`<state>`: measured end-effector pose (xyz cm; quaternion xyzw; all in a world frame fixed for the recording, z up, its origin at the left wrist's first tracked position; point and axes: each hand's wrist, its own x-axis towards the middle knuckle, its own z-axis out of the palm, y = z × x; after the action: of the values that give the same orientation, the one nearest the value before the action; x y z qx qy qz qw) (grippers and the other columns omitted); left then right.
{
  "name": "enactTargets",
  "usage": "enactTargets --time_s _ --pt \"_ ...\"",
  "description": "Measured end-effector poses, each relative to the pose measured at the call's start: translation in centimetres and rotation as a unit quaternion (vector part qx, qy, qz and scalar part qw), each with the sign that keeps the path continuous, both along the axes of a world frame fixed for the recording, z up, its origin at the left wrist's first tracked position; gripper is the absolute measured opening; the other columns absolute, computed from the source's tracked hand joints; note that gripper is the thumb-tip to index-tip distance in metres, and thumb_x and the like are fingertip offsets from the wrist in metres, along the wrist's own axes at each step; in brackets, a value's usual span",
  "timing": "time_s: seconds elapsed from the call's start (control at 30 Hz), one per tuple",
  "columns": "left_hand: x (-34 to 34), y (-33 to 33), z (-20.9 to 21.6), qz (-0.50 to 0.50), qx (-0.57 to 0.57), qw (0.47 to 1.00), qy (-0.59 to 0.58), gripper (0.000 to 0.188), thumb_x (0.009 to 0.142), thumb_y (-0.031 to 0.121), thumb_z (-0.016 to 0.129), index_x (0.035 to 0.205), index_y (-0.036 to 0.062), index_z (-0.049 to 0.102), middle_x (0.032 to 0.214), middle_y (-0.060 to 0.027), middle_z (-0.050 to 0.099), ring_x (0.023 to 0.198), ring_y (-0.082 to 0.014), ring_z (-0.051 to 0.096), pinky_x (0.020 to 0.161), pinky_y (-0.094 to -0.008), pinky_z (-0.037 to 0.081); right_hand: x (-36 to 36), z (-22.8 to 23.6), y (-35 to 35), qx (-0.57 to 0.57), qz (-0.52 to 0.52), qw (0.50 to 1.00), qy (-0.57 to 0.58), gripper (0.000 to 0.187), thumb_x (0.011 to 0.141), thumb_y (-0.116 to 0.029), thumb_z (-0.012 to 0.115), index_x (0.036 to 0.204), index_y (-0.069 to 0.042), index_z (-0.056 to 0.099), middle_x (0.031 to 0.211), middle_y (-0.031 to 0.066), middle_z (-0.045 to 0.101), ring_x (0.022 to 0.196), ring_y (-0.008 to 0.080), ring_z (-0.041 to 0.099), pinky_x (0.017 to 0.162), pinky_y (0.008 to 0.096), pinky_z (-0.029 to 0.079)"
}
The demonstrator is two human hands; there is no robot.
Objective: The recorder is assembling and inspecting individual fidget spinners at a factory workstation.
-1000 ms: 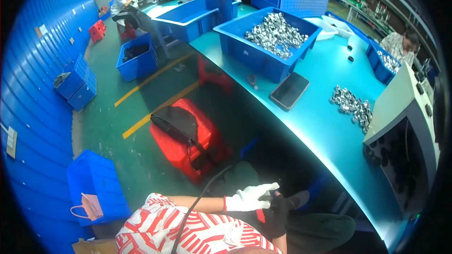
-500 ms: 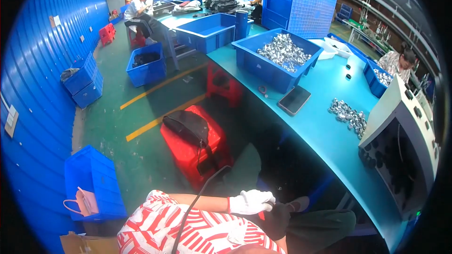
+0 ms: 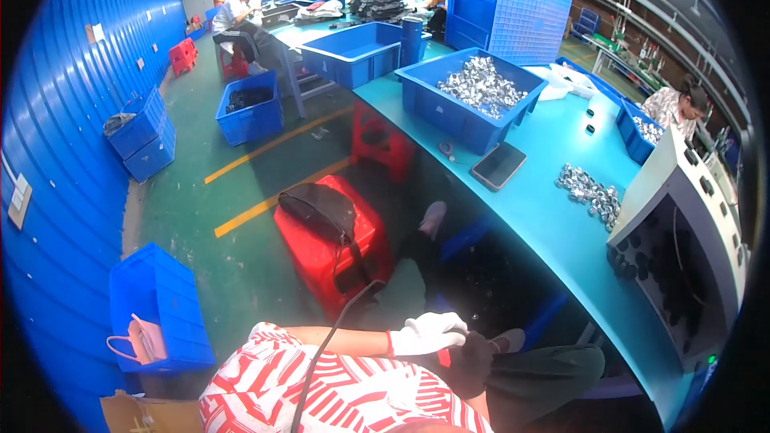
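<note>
My left hand [image 3: 429, 334], in a white glove with a red-edged cuff, rests low over my lap. Its fingers are bent and drawn together against my right hand [image 3: 468, 365], which wears a dark glove. The two hands touch. What the left fingers pinch, if anything, is hidden. A small red patch [image 3: 444, 358] shows between the hands, too small to name. The right fingers are lost against the dark glove and the shadow. Neither hand is on the turquoise table [image 3: 513, 212].
On the table are a blue bin [image 3: 439, 116] of shiny metal parts, a phone [image 3: 499, 166], a pile of metal parts [image 3: 589, 194] and a pale open-fronted machine [image 3: 654, 184]. A bag [image 3: 317, 212] lies on a red stool [image 3: 341, 269]. A co-worker [image 3: 678, 108] sits at the far right.
My hands stay together in nearly the same place. Below the table my legs have shifted; a foot now shows further forward, beside the red stool. The view has moved slightly.
</note>
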<state>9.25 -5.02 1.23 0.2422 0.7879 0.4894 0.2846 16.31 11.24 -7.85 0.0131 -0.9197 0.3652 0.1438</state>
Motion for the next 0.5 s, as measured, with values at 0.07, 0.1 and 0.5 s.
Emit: enactTargets --time_s 0.07,0.1,0.5 --pt "0.0 0.2 -0.8 0.032 0.034 0.998 -0.034 0.033 0.088 0.025 0.056 0.115 0.0047 0.056 0.108 -0.0126 0.062 0.098 -0.027 0.062 0.087 -0.0343 0.047 -0.3 4.9 -0.5 -0.005 0.024 1.0 -0.008 0.023 0.072 -0.004 0.063 0.094 -0.002 0.056 0.087 0.0175 0.058 0.08 0.036 0.058 0.064 0.042 0.045" --pt "-0.1 0.3 -1.2 0.027 0.04 0.999 0.005 0.034 0.088 0.023 0.057 0.117 0.0048 0.055 0.107 -0.0125 0.062 0.099 -0.0265 0.062 0.088 -0.0343 0.047 -0.4 6.2 -0.3 -0.006 0.021 1.0 -0.011 0.023 0.072 -0.004 0.063 0.094 -0.002 0.056 0.087 0.0175 0.058 0.08 0.036 0.058 0.064 0.042 0.045" --pt "-5.3 1.4 -0.1 0.061 0.166 0.982 -0.069 0.017 0.087 0.019 0.059 0.089 0.0015 0.062 0.078 -0.0062 0.066 0.068 -0.0121 0.063 0.063 -0.025 0.05 -5.7 4.4 1.1 -0.255 0.06 0.965 -0.005 0.046 0.081 -0.005 0.059 0.126 -0.002 0.05 0.107 0.0184 0.056 0.098 0.0334 0.054 0.087 0.0365 0.043"
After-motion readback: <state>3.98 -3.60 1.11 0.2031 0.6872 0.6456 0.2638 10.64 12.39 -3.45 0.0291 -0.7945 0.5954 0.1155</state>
